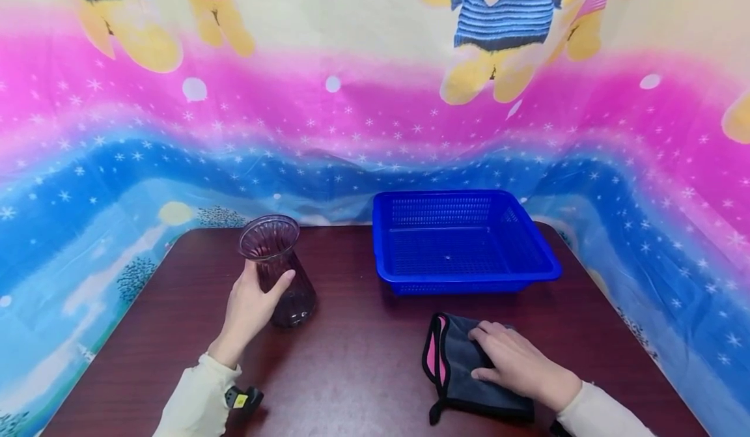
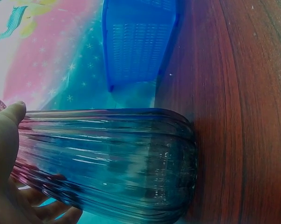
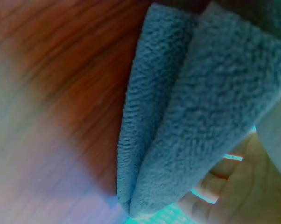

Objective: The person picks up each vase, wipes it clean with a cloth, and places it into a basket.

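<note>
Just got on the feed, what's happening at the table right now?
A person sits at a dark wooden table. Their left hand grips a ribbed purple glass vase that stands upright on the table. Their right hand rests on a folded grey cloth with pink trim, its fingers gathering a fold in the right wrist view. A blue plastic basket sits behind the cloth with nothing in it.
</note>
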